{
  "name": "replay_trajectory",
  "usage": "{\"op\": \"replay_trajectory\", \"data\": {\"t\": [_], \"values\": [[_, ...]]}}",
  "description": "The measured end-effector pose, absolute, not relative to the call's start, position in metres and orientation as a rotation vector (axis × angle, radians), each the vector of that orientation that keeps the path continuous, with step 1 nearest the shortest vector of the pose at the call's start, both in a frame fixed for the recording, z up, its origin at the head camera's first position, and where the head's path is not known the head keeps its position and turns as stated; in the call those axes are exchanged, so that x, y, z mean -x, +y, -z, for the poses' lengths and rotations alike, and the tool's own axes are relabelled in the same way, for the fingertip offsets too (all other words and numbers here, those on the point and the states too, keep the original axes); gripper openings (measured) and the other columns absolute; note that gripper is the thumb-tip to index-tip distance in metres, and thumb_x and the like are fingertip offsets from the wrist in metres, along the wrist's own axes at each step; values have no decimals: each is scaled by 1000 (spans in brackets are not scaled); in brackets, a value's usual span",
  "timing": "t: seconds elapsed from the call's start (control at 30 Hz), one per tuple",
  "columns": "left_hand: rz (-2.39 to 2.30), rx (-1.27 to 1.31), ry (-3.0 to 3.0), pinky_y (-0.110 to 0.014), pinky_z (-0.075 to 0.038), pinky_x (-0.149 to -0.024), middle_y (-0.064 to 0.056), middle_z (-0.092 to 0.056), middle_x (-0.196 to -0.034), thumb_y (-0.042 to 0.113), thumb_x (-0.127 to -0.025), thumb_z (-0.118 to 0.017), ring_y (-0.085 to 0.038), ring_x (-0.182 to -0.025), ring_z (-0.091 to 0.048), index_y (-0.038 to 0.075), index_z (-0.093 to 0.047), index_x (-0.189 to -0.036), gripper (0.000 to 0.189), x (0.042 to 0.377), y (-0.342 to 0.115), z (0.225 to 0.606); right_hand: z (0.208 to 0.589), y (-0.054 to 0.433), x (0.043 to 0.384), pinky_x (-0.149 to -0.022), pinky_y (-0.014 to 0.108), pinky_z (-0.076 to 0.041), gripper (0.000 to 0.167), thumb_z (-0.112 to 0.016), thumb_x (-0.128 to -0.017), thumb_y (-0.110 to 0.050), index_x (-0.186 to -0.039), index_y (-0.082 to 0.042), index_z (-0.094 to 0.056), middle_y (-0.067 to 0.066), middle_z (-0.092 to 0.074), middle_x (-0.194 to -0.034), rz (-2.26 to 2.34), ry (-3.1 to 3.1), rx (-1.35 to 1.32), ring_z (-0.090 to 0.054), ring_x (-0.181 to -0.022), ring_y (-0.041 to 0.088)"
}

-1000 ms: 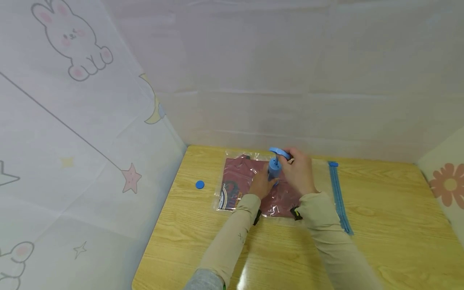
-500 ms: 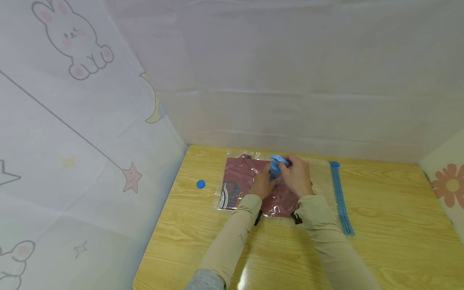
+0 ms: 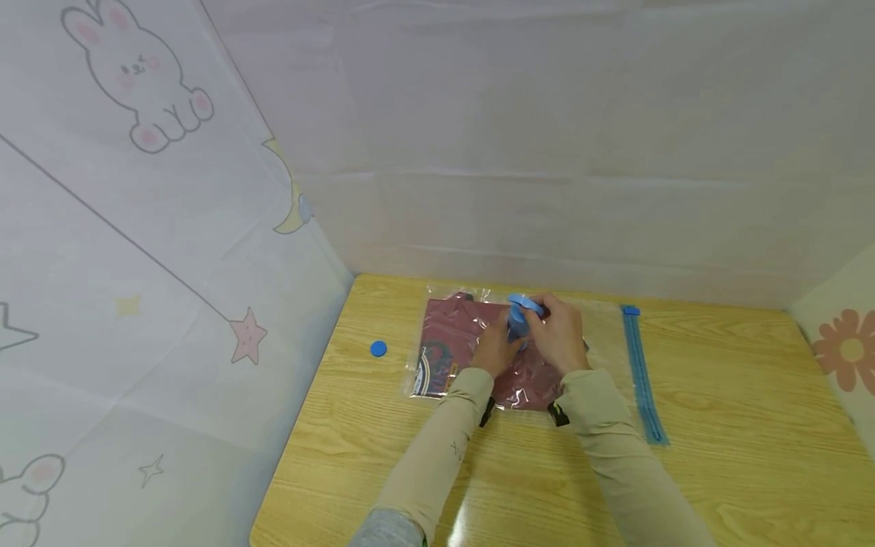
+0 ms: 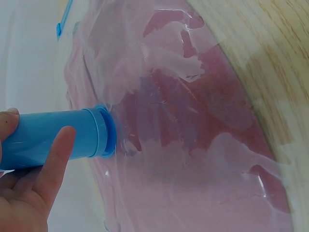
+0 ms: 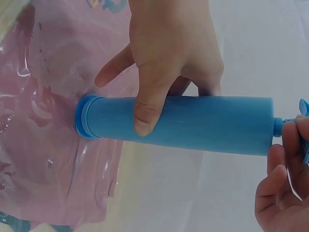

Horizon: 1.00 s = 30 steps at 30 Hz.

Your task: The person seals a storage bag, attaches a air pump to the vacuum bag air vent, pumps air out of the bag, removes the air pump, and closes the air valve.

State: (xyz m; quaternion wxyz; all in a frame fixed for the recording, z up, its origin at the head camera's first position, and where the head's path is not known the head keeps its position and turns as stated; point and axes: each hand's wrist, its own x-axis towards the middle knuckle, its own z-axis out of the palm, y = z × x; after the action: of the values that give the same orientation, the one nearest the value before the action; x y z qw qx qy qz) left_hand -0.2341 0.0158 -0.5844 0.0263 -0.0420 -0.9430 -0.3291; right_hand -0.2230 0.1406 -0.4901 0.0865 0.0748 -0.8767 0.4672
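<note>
A blue hand pump stands with its end on the blue round valve of a clear vacuum storage bag. Inside the bag lies a folded maroon garment with a printed patch. My left hand grips the pump's barrel near its lower half, thumb on one side, one finger stretched toward the valve. My right hand holds the pump's blue handle at the top. In the right wrist view, a short bit of rod shows between handle and barrel.
A round blue cap lies on the wooden table, left of the bag. Along the bag's right side runs a blue zip strip with a slider at its far end. Printed cloth walls stand behind and at both sides.
A second ago the handle stood higher, with more rod exposed. My right hand has pushed it down toward the barrel. The left hand, pump barrel and bag have stayed in place.
</note>
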Motion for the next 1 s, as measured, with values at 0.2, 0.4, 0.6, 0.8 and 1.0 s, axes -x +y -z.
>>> {"op": "replay_trajectory", "data": {"t": [0.2, 0.4, 0.6, 0.8, 1.0], "values": [[1037, 123, -2933, -39, -55, -90, -13, -67, -120, 23, -91, -68, -27, -108, -66, 16, -40, -138, 56, 234, 17, 586, 488, 142, 223, -64, 31, -48, 20, -63, -92, -15, -105, 0, -68, 18, -71, -90, -1378, -2622, -235, -62, -74, 26], [1024, 112, -2929, -39, -56, -87, -12, -68, -119, 23, -90, -69, -27, -106, -67, 16, -41, -137, 55, 235, 17, 587, 486, 144, 224, -69, 39, -52, 22, -62, -93, -15, -108, 1, -68, 19, -71, -93, -1342, -2658, -241, -66, -80, 29], [1009, 128, -2901, -38, -56, -86, -13, -69, -115, 23, -90, -69, -27, -103, -68, 15, -42, -134, 52, 236, 17, 589, 481, 144, 223, -68, 40, -50, 22, -62, -94, -17, -105, 1, -68, 19, -70, -92, -1313, -2633, -253, -64, -79, 30], [1033, 100, -2927, -39, -56, -84, -15, -69, -115, 24, -89, -70, -29, -102, -68, 17, -41, -133, 53, 235, 19, 587, 468, 144, 219, -58, 32, -43, 17, -61, -93, -14, -100, -1, -69, 15, -68, -83, -1315, -2501, -243, -58, -68, 25], [1009, 116, -2910, -40, -56, -85, -16, -69, -115, 21, -88, -72, -30, -103, -68, 16, -42, -133, 55, 235, 18, 585, 449, 144, 215, -53, 22, -35, 14, -64, -91, -10, -98, 1, -69, 14, -67, -79, -1315, -2313, -307, -50, -63, 18]]}}
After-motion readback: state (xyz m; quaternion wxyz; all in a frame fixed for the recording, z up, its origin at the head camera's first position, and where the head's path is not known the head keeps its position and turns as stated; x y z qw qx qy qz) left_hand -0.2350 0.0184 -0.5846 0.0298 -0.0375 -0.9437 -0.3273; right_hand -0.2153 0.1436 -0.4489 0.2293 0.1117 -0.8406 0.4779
